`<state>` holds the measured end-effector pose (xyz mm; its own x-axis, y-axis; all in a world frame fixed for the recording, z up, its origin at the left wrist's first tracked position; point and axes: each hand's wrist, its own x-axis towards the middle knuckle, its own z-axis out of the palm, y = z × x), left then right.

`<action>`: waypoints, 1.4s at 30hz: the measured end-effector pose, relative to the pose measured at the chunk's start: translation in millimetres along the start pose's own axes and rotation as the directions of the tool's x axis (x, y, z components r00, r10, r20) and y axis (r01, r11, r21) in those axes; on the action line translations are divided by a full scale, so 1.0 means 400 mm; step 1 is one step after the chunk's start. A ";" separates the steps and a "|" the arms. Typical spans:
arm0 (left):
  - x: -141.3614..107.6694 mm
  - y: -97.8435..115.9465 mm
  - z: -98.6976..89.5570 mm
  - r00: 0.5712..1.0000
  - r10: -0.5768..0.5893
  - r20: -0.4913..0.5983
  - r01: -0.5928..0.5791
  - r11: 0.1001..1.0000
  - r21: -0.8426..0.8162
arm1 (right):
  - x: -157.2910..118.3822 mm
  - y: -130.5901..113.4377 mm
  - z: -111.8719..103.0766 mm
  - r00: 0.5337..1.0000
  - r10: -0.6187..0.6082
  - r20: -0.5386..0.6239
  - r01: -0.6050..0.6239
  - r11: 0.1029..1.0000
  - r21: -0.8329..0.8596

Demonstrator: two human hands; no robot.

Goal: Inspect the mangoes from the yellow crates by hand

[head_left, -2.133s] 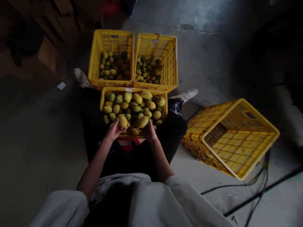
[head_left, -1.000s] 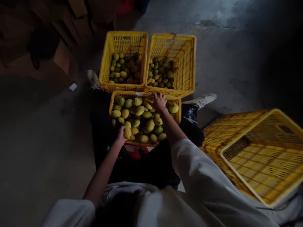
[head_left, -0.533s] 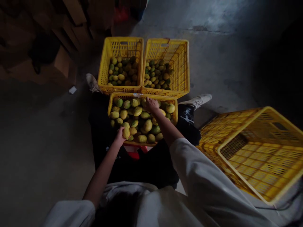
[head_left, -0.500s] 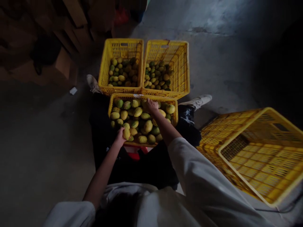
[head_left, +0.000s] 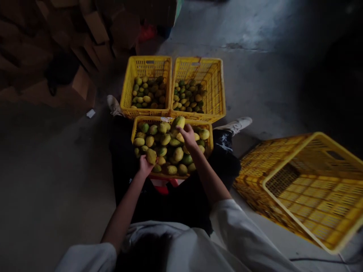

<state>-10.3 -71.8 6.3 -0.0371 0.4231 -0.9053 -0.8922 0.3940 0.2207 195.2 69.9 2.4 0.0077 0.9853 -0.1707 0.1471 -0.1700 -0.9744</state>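
My left hand (head_left: 145, 166) is closed on a yellow mango (head_left: 151, 156) above the near left corner of a full yellow crate (head_left: 135, 130) between my legs. Toward that crate's far side, my right hand (head_left: 188, 136) grips a greenish-yellow mango (head_left: 179, 121) between thumb and fingers, lifted over the others. Several green and yellow mangoes (head_left: 178, 154) fill the crate beneath both hands.
Two deeper yellow crates, a left one (head_left: 124, 87) and a right one (head_left: 222, 87), stand beyond, each partly filled with mangoes. Another yellow crate (head_left: 263, 166) lies tilted at right. Cardboard boxes (head_left: 82, 85) are piled at far left. A red stool (head_left: 163, 189) shows below the near crate.
My right hand has come up and back from among the mangoes with one in its grip. The left hand still holds its mango, now turned slightly upward. The view has shifted a little.
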 end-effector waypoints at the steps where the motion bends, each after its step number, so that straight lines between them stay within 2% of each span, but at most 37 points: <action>1: -0.003 0.002 0.004 1.000 0.010 0.025 -0.010 1.000 -0.008 | -0.040 -0.016 -0.012 1.000 0.010 0.027 -0.015 0.982 0.189; 2: -0.005 0.003 0.006 0.999 0.019 0.048 -0.019 1.000 -0.014 | -0.083 -0.028 -0.024 0.997 0.035 0.066 -0.055 0.940 0.337; 4: -0.004 0.004 0.007 0.996 0.038 0.087 -0.037 0.999 -0.013 | -0.169 -0.038 -0.046 0.980 0.119 0.157 -0.184 0.834 0.520; 7: 0.002 0.004 -0.001 0.992 0.063 0.105 -0.067 0.997 0.029 | -0.279 0.000 -0.068 0.933 0.249 0.261 -0.359 0.689 0.629; 9: 0.004 0.003 -0.007 0.987 0.097 0.125 -0.104 0.993 0.049 | -0.330 0.053 -0.074 0.922 0.311 0.229 -0.380 0.617 0.689; 11: 0.004 0.002 -0.010 0.976 0.145 0.162 -0.156 0.986 0.053 | -0.362 0.108 -0.074 0.902 0.397 0.168 -0.376 0.534 0.757; 12: 0.003 0.001 -0.011 0.969 0.170 0.181 -0.182 0.982 0.052 | -0.371 0.131 -0.072 0.881 0.440 0.173 -0.397 0.488 0.777; 14: 0.000 -0.001 -0.008 0.956 0.207 0.208 -0.222 0.974 0.052 | -0.376 0.162 -0.065 0.844 0.490 0.221 -0.444 0.405 0.799; 16: -0.003 -0.003 -0.003 0.953 0.221 0.208 -0.236 0.970 0.051 | -0.370 0.170 -0.057 0.837 0.477 0.268 -0.461 0.351 0.815; 20: -0.014 -0.001 0.006 0.971 0.186 0.149 -0.195 0.980 0.048 | -0.354 0.151 -0.047 0.890 0.374 0.260 -0.389 0.326 0.862; 23: -0.025 0.003 0.008 0.978 0.133 0.160 -0.141 0.989 0.043 | -0.347 0.135 -0.042 0.897 0.377 0.230 -0.366 0.342 0.866; 27: -0.034 0.008 0.008 0.972 0.113 0.204 -0.114 0.993 -0.003 | -0.341 0.125 -0.031 0.876 0.417 0.241 -0.405 0.367 0.837; 30: -0.034 0.010 0.006 0.984 0.080 0.160 -0.084 0.996 0.021 | -0.337 0.125 -0.025 0.868 0.404 0.289 -0.445 0.375 0.813; 32: -0.031 0.009 0.004 0.988 0.049 0.147 -0.062 0.994 0.089 | -0.336 0.128 -0.026 0.852 0.407 0.330 -0.480 0.353 0.803; 37: -0.030 -0.002 0.006 0.985 -0.005 0.174 -0.033 0.977 0.211 | -0.337 0.126 -0.033 0.764 0.491 0.417 -0.582 0.247 0.775; 39: -0.028 -0.003 0.008 0.988 -0.010 0.155 -0.025 0.974 0.224 | -0.341 0.125 -0.031 0.785 0.465 0.409 -0.565 0.267 0.781; 42: -0.015 0.000 0.003 0.988 0.020 0.151 -0.050 0.979 0.199 | -0.346 0.135 -0.020 0.842 0.397 0.366 -0.510 0.359 0.782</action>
<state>-9.5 -73.2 12.0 0.0135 0.5488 -0.8359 -0.7818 0.5270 0.3334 210.1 -75.4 -25.4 -0.2970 0.7552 -0.5844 -0.7246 -0.5768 -0.3772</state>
